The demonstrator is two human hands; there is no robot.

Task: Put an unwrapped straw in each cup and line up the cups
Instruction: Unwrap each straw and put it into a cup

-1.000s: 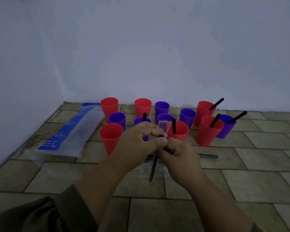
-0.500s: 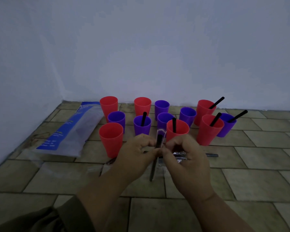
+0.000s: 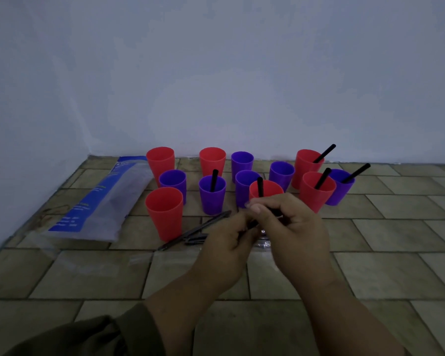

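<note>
In the head view, a black straw (image 3: 252, 224) is held between both hands, just in front of the nearest red cup (image 3: 275, 189), in which another straw stands. The straw's lower part is gripped by the curled fingers of the left hand (image 3: 225, 244), and its upper end is pinched between thumb and forefinger of the right hand (image 3: 297, 227); whether a wrapper covers it cannot be told. Just left of that red cup a purple cup (image 3: 212, 201) holding a straw is seen. To its right, three straw-filled cups (image 3: 317, 194) are grouped close together. Loose straws (image 3: 195, 231) are spread on the tiled floor (image 3: 396, 235) to the front left of the red cup. Farther left a blue-and-clear bag (image 3: 95, 201) is laid flat.
</note>
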